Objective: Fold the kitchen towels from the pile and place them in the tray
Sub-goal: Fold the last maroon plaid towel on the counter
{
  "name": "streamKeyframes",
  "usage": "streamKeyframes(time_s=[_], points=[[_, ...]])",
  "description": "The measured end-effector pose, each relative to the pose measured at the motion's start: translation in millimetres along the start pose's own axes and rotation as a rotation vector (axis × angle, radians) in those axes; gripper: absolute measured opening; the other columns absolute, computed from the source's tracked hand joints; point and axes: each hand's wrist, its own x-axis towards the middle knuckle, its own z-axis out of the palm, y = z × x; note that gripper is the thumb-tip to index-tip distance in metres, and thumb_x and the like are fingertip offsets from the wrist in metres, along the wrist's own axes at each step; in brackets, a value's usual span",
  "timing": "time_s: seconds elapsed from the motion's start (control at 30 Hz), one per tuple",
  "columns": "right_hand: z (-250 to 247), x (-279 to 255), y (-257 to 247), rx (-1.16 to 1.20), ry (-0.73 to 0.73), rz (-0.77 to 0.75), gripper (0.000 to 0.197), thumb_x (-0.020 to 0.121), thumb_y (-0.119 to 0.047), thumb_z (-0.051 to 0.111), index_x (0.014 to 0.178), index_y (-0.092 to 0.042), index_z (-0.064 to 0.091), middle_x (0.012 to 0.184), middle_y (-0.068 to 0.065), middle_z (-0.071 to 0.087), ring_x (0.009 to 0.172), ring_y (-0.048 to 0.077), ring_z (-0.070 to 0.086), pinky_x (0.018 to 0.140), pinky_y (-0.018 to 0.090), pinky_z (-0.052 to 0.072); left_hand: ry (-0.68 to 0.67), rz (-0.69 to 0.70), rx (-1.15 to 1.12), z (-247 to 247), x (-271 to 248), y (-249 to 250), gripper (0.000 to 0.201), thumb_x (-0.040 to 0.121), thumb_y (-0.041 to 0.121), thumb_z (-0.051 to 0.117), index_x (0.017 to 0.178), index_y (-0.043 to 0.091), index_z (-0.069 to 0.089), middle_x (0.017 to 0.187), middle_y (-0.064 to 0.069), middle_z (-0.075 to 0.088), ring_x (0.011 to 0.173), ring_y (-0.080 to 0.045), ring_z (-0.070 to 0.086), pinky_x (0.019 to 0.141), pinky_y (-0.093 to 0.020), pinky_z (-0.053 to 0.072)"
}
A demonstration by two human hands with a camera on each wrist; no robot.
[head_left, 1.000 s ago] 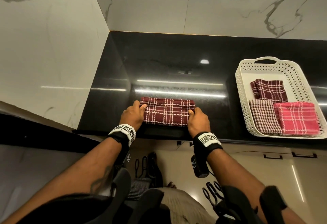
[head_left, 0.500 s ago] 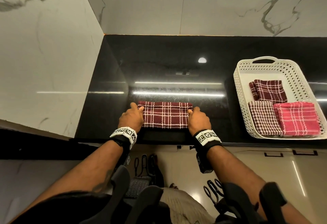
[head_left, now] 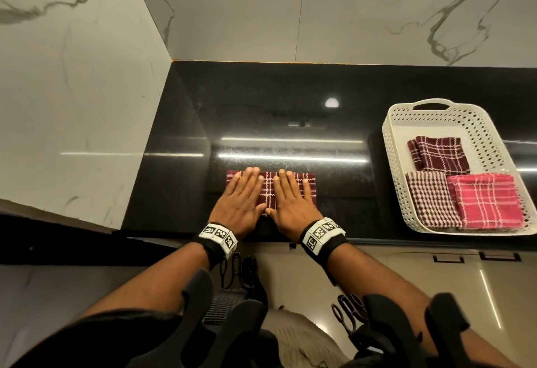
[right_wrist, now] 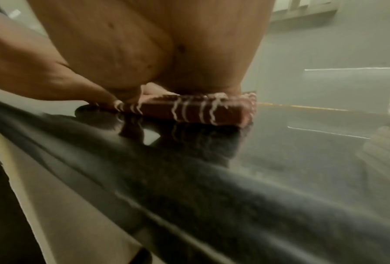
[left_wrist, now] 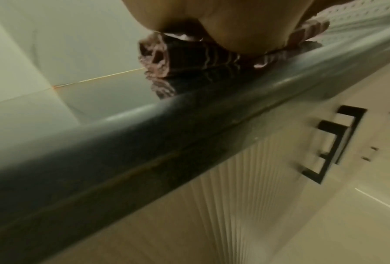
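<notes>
Both hands have come off the towel's ends and onto its top: the left hand (head_left: 242, 196) and right hand (head_left: 291, 199) lie flat side by side, fingers straight, palms pressing the folded maroon checked towel (head_left: 268, 190) down on the black counter (head_left: 261, 106), thumbs nearly touching at its near edge. From the right wrist view the palm sits squarely on the towel's thick folded edge. Well off to the right of the right hand, the white tray (head_left: 392, 164) holds a maroon plaid towel (head_left: 440, 154), a small-check towel (head_left: 428, 197) and a pink plaid towel (head_left: 488, 203).
</notes>
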Motion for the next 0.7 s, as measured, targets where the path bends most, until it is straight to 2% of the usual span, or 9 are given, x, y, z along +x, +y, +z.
streamKeyframes(time_s=[0.07,0.17,0.27,0.33,0.43,0.5,0.57,0.63,0.7], points=[[6,3,14,-0.046,-0.032,0.040,0.093,0.093,-0.074,0.017,0.156,-0.013,-0.012,0.162,0.007,-0.024,0.148,0.023,-0.025,0.118,0.055,-0.015,-0.061,-0.119,-0.029,2,-3,-9,0.086,0.094,0.065,0.017,0.156,0.003,0.015,0.163,-0.018,0.005,0.152,-0.031,0.005,0.123,-0.048,0.009],[7,1,34,-0.053,-0.027,0.103,0.111,0.079,-0.088,0.014,0.154,-0.011,-0.016,0.160,0.008,-0.028,0.147,0.026,-0.028,0.116,0.058,-0.018,-0.130,-0.126,-0.044,2,-8,-17,0.098,0.090,0.074,0.009,0.156,0.001,0.000,0.163,-0.019,-0.010,0.152,-0.030,-0.010,0.124,-0.047,0.004],[3,0,43,-0.067,-0.052,0.126,0.118,0.076,-0.091,0.017,0.155,-0.009,-0.016,0.161,0.010,-0.026,0.147,0.026,-0.028,0.116,0.059,-0.017,-0.176,-0.118,-0.058,-3,-4,-21,0.101,0.088,0.076,0.005,0.155,0.003,-0.007,0.162,-0.016,-0.019,0.150,-0.029,-0.017,0.124,-0.047,0.003],[-2,-1,39,-0.042,-0.058,0.149,0.118,0.077,-0.090,0.019,0.155,-0.007,-0.015,0.162,0.012,-0.024,0.148,0.028,-0.026,0.116,0.058,-0.017,-0.208,-0.131,-0.053,-9,-2,-21,0.099,0.088,0.076,0.003,0.156,0.005,-0.008,0.162,-0.015,-0.018,0.150,-0.029,-0.017,0.123,-0.050,0.000],[-10,-4,34,0.037,0.009,0.149,0.104,0.087,-0.080,0.023,0.156,-0.008,-0.005,0.165,0.013,-0.011,0.151,0.029,-0.017,0.116,0.058,-0.013,-0.080,-0.126,-0.087,-22,-5,-10,0.084,0.095,0.065,0.017,0.156,0.008,0.011,0.164,-0.016,0.001,0.152,-0.034,-0.002,0.122,-0.053,0.004],[-9,-9,36,0.063,0.029,0.121,0.090,0.092,-0.072,0.027,0.157,-0.014,0.005,0.166,0.010,-0.001,0.152,0.029,-0.008,0.118,0.061,-0.006,0.019,0.059,-0.099,-23,-11,6,0.068,0.097,0.053,0.031,0.151,0.012,0.032,0.159,-0.016,0.026,0.146,-0.036,0.026,0.119,-0.052,0.023],[-7,-20,41,0.029,0.042,0.124,0.079,0.094,-0.068,0.030,0.154,-0.018,0.017,0.163,0.010,0.012,0.150,0.032,0.007,0.118,0.061,0.005,0.016,0.272,-0.069,-14,-19,22,0.057,0.095,0.049,0.037,0.142,0.016,0.046,0.146,-0.010,0.047,0.129,-0.029,0.048,0.108,-0.047,0.039],[-6,-36,41,-0.045,0.113,0.148,0.069,0.095,-0.065,0.030,0.145,-0.019,0.033,0.149,0.010,0.036,0.135,0.031,0.032,0.111,0.056,0.024,-0.021,0.252,-0.066,-11,-23,26,0.058,0.092,0.047,0.040,0.139,0.017,0.051,0.141,-0.006,0.054,0.124,-0.026,0.053,0.105,-0.045,0.040],[-2,-59,31,-0.065,0.172,0.132,0.061,0.094,-0.064,0.029,0.135,-0.022,0.045,0.130,0.007,0.050,0.116,0.027,0.045,0.098,0.050,0.035,-0.026,0.132,-0.088,-16,-22,21,0.062,0.086,0.042,0.042,0.143,0.018,0.048,0.148,-0.004,0.048,0.133,-0.027,0.047,0.112,-0.048,0.031]])
